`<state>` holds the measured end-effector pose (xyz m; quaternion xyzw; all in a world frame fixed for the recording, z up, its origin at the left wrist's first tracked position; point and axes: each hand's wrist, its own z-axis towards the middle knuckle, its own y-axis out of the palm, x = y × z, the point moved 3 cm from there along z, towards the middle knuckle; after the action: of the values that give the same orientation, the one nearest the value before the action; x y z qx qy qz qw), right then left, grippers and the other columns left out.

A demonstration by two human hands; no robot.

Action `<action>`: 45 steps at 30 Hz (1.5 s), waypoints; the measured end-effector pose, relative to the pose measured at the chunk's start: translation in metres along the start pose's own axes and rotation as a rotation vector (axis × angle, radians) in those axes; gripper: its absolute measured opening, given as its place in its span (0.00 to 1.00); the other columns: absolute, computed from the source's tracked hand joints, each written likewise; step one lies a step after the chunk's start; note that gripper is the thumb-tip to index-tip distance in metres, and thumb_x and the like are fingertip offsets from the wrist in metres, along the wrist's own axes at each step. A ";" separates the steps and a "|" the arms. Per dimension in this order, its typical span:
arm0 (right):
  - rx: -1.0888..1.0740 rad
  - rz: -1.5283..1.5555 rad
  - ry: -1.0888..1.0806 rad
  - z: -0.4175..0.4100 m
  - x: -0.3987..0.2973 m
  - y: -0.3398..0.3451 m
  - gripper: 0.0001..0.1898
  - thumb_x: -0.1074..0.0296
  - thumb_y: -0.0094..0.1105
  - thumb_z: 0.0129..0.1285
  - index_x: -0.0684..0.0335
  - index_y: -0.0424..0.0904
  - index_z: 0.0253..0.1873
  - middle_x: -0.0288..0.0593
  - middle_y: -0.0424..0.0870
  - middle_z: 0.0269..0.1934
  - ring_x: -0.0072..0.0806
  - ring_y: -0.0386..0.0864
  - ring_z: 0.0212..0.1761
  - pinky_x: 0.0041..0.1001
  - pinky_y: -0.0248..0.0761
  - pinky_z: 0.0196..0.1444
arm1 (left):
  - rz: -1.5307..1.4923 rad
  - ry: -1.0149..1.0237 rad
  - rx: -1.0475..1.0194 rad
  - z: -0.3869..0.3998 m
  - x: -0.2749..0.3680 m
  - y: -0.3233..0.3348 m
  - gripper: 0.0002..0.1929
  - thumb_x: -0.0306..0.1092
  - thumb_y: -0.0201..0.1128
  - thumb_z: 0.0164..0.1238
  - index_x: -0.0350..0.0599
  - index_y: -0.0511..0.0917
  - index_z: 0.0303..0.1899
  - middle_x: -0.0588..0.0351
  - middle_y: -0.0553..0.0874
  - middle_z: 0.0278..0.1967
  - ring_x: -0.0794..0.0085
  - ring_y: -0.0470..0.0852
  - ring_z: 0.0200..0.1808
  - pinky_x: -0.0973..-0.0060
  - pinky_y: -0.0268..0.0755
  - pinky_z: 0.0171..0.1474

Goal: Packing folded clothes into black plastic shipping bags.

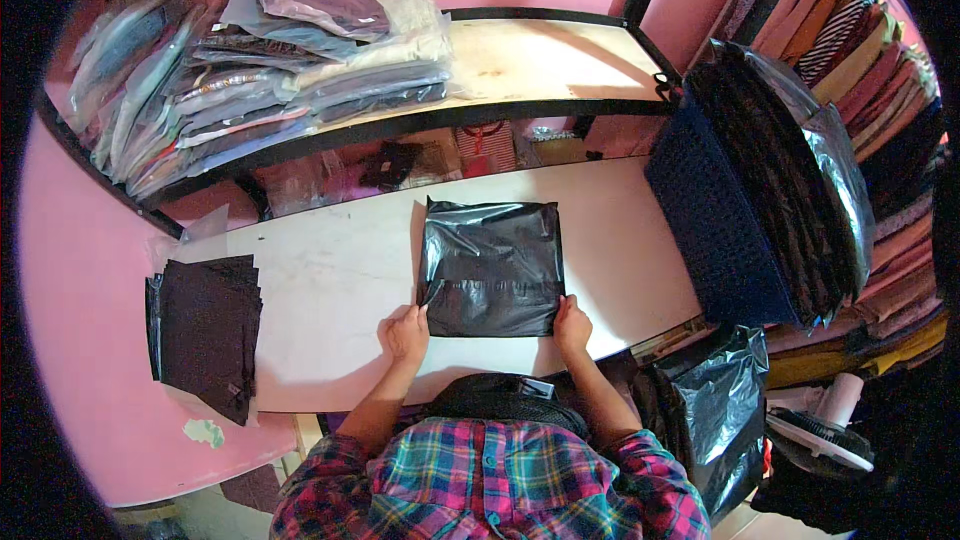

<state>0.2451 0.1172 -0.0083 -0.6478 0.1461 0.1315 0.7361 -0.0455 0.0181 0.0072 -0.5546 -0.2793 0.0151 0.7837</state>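
Observation:
In front of me a black plastic mailing bag [491, 255] lies on the white tabletop [337, 262]. A crinkled horizontal band crosses its lower half, and light glints off its upper left. My left hand [406, 334] pinches the bag's left edge near the lower corner. On the opposite side, the right edge is held between the thumb and fingers of my right hand [573, 324]. Both forearms reach forward from rolled plaid sleeves. Whatever may be inside the bag is hidden.
A stack of flat black bags [210, 330] lies at the table's left end. At the right stands a dark blue basket [709, 217] packed with black parcels. Clear-wrapped folded garments [360, 82] fill the shelf's left part. Another black bag [720, 405] and a fan [817, 427] are lower right.

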 end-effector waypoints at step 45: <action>-0.156 0.164 -0.466 -0.047 -0.004 -0.004 0.36 0.49 0.61 0.51 0.58 0.62 0.64 0.43 0.61 0.66 0.38 0.56 0.69 0.43 0.49 0.68 | -0.491 0.734 -0.169 0.053 0.019 -0.033 0.11 0.18 0.52 0.48 0.44 0.79 0.31 0.54 0.83 0.32 0.58 0.79 0.39 0.66 0.70 0.47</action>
<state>0.2407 0.0695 -0.0084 -0.6409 0.0141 0.3472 0.6845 -0.0627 0.0578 0.0565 -0.5026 -0.1062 -0.3920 0.7632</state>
